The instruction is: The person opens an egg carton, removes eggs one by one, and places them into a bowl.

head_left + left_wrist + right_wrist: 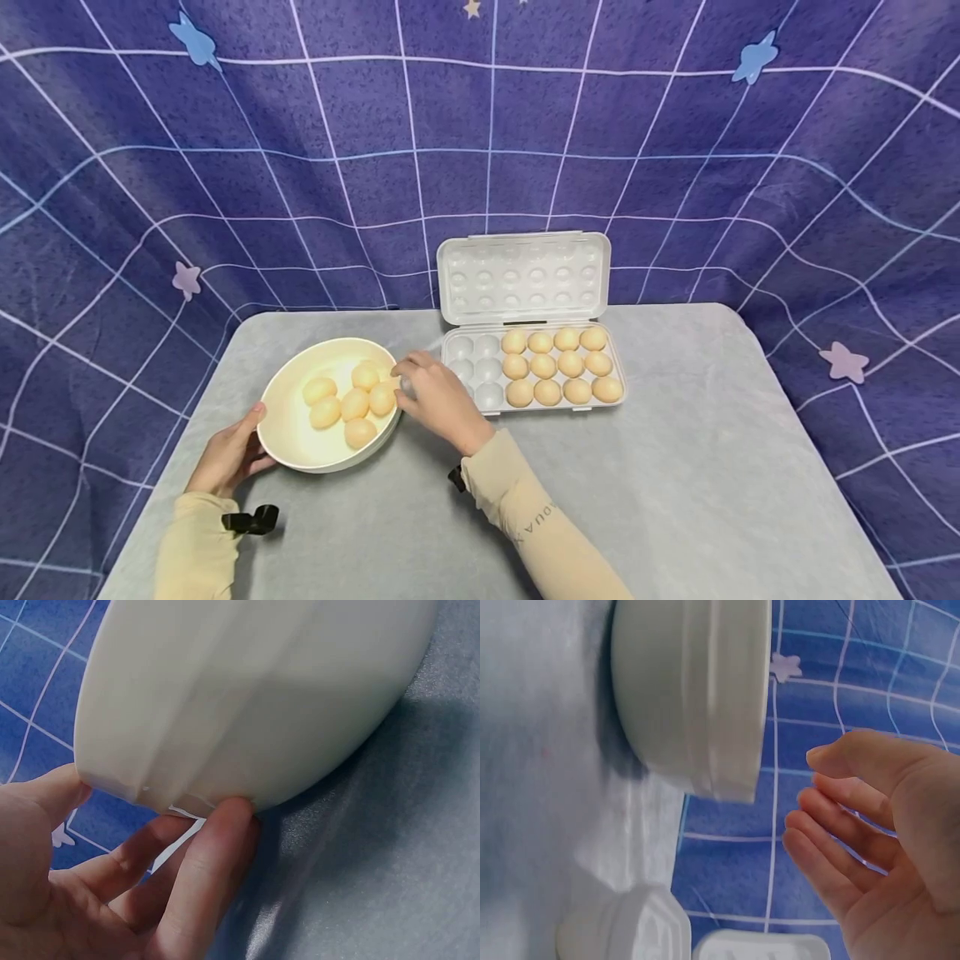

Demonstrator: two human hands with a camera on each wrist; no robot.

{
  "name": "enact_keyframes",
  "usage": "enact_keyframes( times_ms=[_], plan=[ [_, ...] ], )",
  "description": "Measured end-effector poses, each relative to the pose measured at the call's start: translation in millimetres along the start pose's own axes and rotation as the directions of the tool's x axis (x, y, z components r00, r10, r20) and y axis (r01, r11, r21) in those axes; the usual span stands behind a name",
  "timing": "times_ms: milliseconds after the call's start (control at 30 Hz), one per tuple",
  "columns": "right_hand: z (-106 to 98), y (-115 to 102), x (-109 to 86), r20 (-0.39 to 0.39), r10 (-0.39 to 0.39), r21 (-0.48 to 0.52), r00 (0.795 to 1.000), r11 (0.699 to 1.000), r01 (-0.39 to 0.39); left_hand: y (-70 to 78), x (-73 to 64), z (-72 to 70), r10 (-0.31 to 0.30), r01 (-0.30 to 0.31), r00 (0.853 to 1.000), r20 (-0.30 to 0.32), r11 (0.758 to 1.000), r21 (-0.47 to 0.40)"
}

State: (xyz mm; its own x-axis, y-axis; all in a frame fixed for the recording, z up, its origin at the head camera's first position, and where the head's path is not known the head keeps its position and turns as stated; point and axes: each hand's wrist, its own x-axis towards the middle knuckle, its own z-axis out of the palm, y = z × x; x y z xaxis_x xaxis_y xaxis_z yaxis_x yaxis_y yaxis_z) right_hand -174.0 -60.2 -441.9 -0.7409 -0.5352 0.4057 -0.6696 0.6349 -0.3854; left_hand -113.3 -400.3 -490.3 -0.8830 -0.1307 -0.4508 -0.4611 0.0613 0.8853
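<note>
A cream bowl (pixel 291 433) with several light-brown eggs (pixel 355 405) stands on the left part of the table. My left hand (pixel 229 452) grips its left side, thumb at the rim and fingers against the outer wall; the left wrist view shows this hand (pixel 127 877) under the bowl (pixel 247 697). My right hand (pixel 438 396) hovers by the bowl's right rim, between bowl and egg carton (pixel 492 411). In the right wrist view that hand (pixel 877 817) has loosely bent fingers with nothing between them, apart from the bowl (pixel 694 690).
The clear plastic carton has its lid (pixel 523 279) raised at the back. Eggs (pixel 558 367) fill its right columns; the two left columns show bare cups (pixel 488 370). A blue grid-patterned curtain (pixel 525 125) rises behind the grey table (pixel 705 467).
</note>
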Motion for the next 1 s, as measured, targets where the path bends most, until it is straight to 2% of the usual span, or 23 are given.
enact_keyframes(
  times_ms=[300, 467, 700, 1000],
  plan=[
    [-15.4, 19.9, -13.4, -0.031, 0.119, 0.05, 0.992, 0.992, -0.118, -1.4, -0.2, -0.8, -0.01, 0.01, 1.0, 0.003, 1.0, 0.003],
    [-25.1, 31.9, -20.8, -0.079, 0.174, 0.073, 0.982, 0.983, -0.168, -0.2, 0.1, -0.7, -0.006, 0.006, 1.0, 0.008, 1.0, 0.008],
    [-33.4, 47.7, -29.3, -0.114, 0.268, 0.087, 0.957, 0.962, -0.259, 0.1, 1.6, -1.5, -0.005, 0.004, 1.0, 0.016, 1.0, 0.012],
    [-38.9, 69.2, -40.1, -0.149, 0.346, 0.13, 0.926, 0.935, -0.329, -0.5, 2.1, -2.0, 0.001, 0.0, 1.0, 0.017, 1.0, -0.015]
  ],
)
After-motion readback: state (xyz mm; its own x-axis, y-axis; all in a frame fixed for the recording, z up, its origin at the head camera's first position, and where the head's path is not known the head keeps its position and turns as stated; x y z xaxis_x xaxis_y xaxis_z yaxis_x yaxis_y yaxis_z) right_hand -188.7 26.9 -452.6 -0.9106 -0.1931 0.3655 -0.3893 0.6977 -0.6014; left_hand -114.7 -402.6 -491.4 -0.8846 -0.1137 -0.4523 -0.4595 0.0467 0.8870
